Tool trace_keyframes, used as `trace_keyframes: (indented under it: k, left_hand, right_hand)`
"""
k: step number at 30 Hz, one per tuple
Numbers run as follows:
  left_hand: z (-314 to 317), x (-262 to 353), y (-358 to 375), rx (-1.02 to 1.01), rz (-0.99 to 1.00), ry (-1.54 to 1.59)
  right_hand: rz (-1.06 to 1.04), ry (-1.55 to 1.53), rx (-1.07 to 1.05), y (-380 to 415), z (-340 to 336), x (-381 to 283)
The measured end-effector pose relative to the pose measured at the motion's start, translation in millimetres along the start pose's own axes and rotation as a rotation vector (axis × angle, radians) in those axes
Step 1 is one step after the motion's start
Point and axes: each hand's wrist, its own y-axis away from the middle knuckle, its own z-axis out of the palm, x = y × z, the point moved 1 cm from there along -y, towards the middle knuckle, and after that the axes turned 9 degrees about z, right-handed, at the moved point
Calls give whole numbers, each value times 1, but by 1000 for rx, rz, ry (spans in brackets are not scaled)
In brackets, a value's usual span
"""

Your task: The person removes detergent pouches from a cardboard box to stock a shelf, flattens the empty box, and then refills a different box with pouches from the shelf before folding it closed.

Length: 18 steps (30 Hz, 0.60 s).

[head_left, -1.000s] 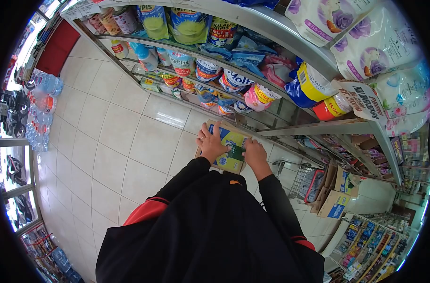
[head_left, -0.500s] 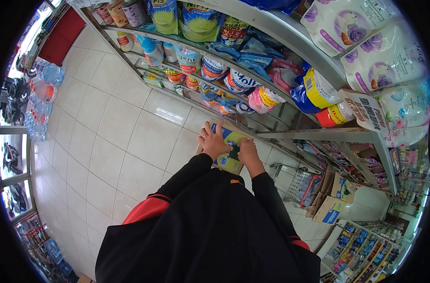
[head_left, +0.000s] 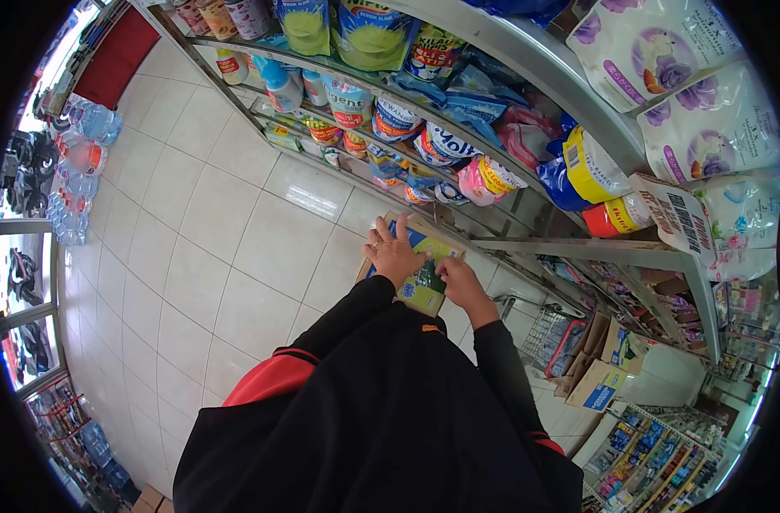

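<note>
A yellow-green printed cardboard box lies in front of me at the foot of the shelf. My left hand rests on its top with the fingers spread. Over the box's right side is my right hand, its fingers curled closed. Whatever those fingers hold, if anything, is hidden. A dark green patch shows on the box top between the two hands. Parts of the box are covered by my hands and dark clothing.
A shelf rack with pouches and bottles runs along the far side. White and purple packs sit at upper right. To the right are a wire basket and opened cartons. Bottle packs stand at left on the tiled floor.
My right hand has shifted slightly right and toward me across the box. My left hand stays spread on the box top. The view has tilted a little.
</note>
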Motion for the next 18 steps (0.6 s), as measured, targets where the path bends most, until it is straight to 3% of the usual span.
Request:
trace_keyframes:
  k: [3, 6, 8, 12, 14, 18]
  left_hand:
    - [2, -1, 1, 5, 6, 1]
    - [1, 1, -2, 7, 30, 0]
    - [2, 4, -6, 14, 38, 8]
    - [3, 4, -5, 12, 20, -38]
    - [1, 6, -5, -15, 18, -42]
    - [1, 3, -4, 12, 23, -28]
  right_hand:
    - [-128, -26, -78, 0, -2, 2]
    - [18, -63, -64, -1, -4, 1]
    - [183, -12, 156, -3, 1, -5]
    - [319, 192, 170, -9, 4, -19]
    - [327, 241, 14, -12, -2, -25]
    - [339, 157, -83, -15, -2, -15]
